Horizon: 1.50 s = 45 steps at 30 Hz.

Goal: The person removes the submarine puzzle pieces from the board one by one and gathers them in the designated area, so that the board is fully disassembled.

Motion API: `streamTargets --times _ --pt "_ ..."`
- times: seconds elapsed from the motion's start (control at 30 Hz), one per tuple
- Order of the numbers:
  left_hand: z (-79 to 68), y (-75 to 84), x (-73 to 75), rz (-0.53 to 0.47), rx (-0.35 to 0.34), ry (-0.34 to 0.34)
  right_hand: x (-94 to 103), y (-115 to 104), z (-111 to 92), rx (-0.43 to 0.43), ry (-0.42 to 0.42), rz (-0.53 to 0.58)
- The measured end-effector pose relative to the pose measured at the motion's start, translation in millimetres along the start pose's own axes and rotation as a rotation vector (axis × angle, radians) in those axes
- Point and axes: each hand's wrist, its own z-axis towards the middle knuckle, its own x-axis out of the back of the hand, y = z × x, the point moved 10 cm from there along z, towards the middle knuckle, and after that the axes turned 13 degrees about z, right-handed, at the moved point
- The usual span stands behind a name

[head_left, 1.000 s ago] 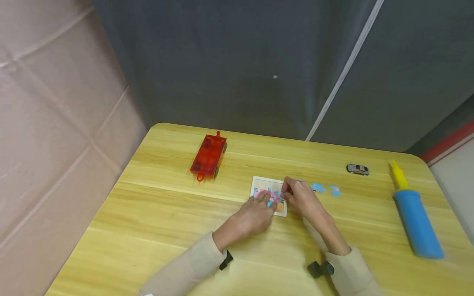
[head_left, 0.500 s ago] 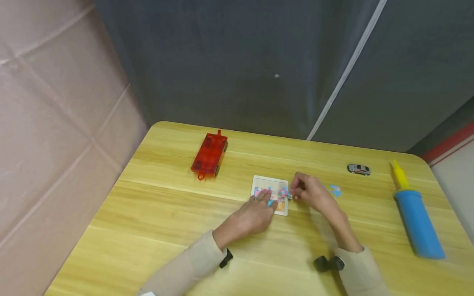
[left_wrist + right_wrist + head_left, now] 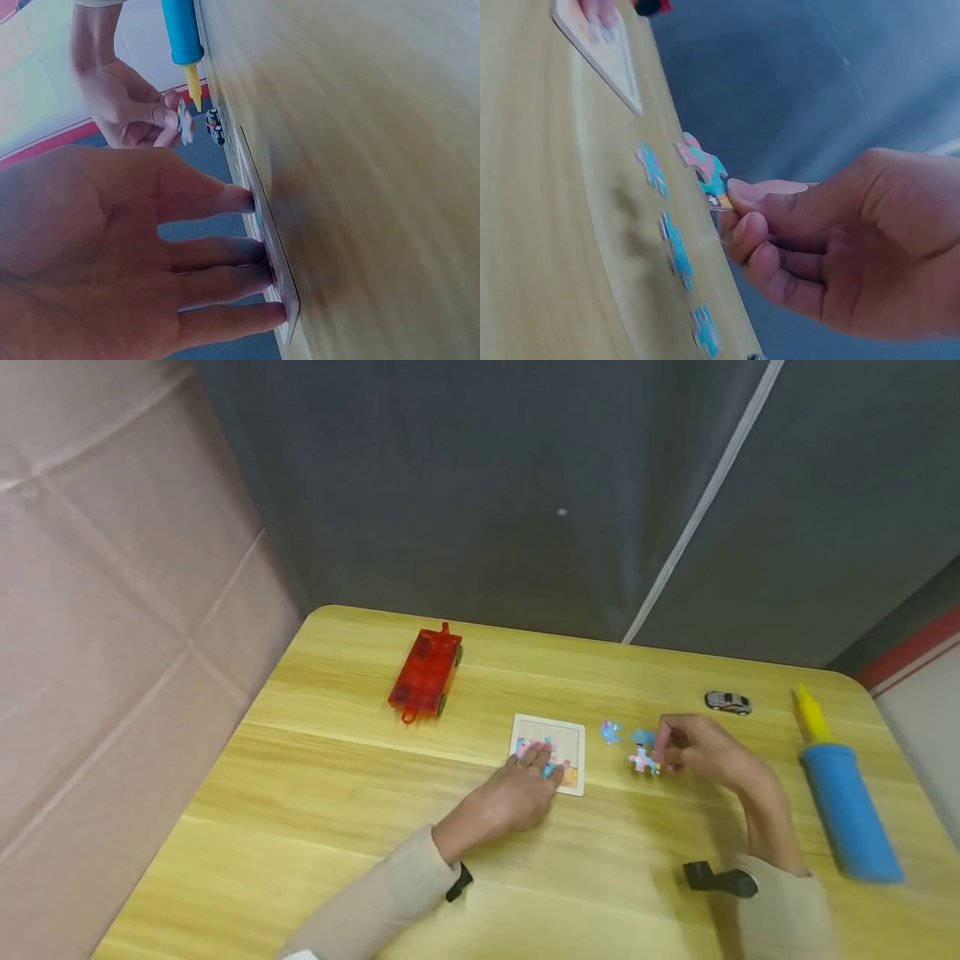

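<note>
My left hand [image 3: 517,793] rests its extended fingertips on the puzzle tray [image 3: 567,732], a pale square board with joined pink and blue pieces in its lower part, partly covered by the fingers. In the left wrist view, the fingertips touch the tray's face. To the right of the tray, my right hand [image 3: 708,752] pinches a pink and blue puzzle piece [image 3: 709,174] between thumb and fingers, held above the table. Below it in the right wrist view lie three loose pieces in a row: one puzzle piece [image 3: 652,169], a bluer piece [image 3: 676,249] and another piece [image 3: 705,331].
A red see-through toy wagon [image 3: 425,672] stands at the back left of the wooden table [image 3: 360,777]. At the right are a small silver toy car [image 3: 727,702] and a blue hand pump [image 3: 851,810] with a yellow nozzle. A dark panel [image 3: 465,510] rises behind the table.
My right hand has lifted a puzzle piece off the tray's right side and carried it right, over the loose pieces. The left hand stays on the tray.
</note>
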Motion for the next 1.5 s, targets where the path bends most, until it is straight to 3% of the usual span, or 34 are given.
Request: streamTargets --times 0.3,0.63,1.03,1.5 --pt "2.3 -0.2 -3.5 -0.013 -0.006 -0.01 1.8 10.2 -6.6 0.002 -0.083 0.018" --pt "-0.4 -2.7 -3.7 -0.036 0.004 -0.037 24.7 39.7 -33.9 -0.072 -0.154 0.015" --pt "-0.2 -1.7 -3.3 -0.048 -0.003 -0.025 37.6 50.7 -24.6 -0.177 -0.006 -0.127" --pt "0.2 -3.1 -3.1 0.0 0.001 -0.004 38.3 53.9 -19.1 -0.312 0.132 -0.257"
